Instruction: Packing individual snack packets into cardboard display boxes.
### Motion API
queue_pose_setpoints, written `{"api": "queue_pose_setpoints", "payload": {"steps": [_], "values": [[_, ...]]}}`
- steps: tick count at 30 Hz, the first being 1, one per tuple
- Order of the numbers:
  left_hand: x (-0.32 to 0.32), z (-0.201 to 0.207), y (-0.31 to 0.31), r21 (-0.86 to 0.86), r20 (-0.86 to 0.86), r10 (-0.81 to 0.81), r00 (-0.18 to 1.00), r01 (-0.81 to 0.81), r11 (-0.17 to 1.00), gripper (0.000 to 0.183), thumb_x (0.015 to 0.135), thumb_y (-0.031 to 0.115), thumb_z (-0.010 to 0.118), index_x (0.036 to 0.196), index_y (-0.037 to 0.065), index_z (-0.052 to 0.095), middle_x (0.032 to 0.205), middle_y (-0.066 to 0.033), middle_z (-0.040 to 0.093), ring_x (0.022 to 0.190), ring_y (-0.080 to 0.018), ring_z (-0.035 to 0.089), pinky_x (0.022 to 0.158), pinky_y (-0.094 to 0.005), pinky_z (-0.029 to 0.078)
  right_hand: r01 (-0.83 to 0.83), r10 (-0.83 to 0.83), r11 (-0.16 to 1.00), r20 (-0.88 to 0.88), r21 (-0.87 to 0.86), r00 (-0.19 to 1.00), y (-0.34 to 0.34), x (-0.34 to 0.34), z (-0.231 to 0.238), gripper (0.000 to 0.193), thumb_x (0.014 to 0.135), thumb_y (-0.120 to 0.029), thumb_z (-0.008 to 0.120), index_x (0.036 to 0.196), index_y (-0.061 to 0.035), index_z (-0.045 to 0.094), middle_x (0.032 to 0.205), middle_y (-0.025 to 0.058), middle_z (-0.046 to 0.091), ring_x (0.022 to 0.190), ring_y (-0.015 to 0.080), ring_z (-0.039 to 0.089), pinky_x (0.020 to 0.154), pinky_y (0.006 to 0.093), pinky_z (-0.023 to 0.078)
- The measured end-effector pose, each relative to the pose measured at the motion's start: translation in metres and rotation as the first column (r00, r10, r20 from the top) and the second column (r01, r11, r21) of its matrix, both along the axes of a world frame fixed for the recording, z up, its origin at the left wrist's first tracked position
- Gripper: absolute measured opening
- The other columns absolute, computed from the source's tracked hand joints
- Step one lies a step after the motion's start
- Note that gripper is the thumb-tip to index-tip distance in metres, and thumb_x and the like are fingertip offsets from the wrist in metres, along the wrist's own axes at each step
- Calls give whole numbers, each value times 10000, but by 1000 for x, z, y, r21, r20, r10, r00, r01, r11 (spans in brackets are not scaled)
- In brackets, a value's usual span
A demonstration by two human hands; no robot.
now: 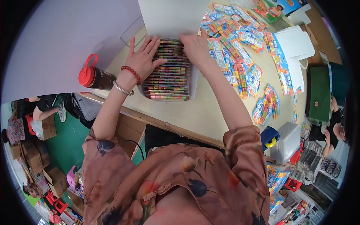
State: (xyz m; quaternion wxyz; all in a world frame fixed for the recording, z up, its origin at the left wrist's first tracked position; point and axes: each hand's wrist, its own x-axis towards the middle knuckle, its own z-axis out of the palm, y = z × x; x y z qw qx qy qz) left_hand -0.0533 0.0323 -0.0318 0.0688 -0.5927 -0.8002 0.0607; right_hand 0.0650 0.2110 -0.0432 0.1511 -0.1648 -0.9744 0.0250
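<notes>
A white box (194, 88) with its lid raised stands in front of me on the table. Packed upright in a tight row inside it are several flat, colourful candy packs (168, 78). My left hand (144, 56) is open, fingers spread over the box's left side, thumb resting across the tops of the packs. At the far right corner, my right hand (195, 48) is curled round the box wall by the lid (172, 17); some of its fingertips are hidden. A red bead bracelet and a silver bangle circle my left wrist.
Loose candy packs (232, 41) are heaped across the table's right side. A black bottle with a red cap (88, 77) stands left. White card sheets (294, 47), a blue tape dispenser (270, 138) and a clear plastic stack (285, 142) lie right. Other people sit farther off.
</notes>
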Motion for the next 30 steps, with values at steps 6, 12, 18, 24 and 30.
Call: {"api": "queue_pose_setpoints", "payload": {"steps": [6,12,18,24,30], "values": [[-4,-1,5,-33,-49,46,998,-48,998,686,964,571,291,1456,96,346,1548,16,260,1418,-122,245,1152,-547,-29,-74,154,969,-339,236,928,-6,15,4,94,800,-71,596,870,-106,649,881,32,654,926,213,611,963,465,352],[-11,-4,2,24,-86,-41,995,43,999,645,958,549,336,1418,103,414,1516,6,327,1393,-136,300,1154,-547,19,-155,148,947,45,282,988,-7,14,6,98,762,-97,592,778,-106,689,806,36,662,910,188,592,846,359,403],[-14,1,8,370,14,-167,986,150,917,397,957,281,504,1325,132,507,1360,-21,518,1267,-189,461,1111,-458,252,-188,175,967,88,172,981,9,0,4,117,767,-81,582,744,-84,697,737,96,676,814,250,659,813,376,440],[-23,-4,27,244,278,-168,946,99,965,298,940,180,498,1210,109,599,1067,-70,638,989,-270,589,860,-374,483,-130,113,988,185,81,976,7,-9,17,135,791,-66,545,745,-68,672,710,126,649,795,289,640,814,385,435],[-28,-18,34,259,243,-200,949,135,956,259,883,104,477,1037,133,684,988,-78,650,974,-255,621,1009,-392,429,-162,153,966,64,199,986,0,9,-1,127,765,-86,562,697,-97,669,718,79,661,726,245,645,830,354,420]]}}
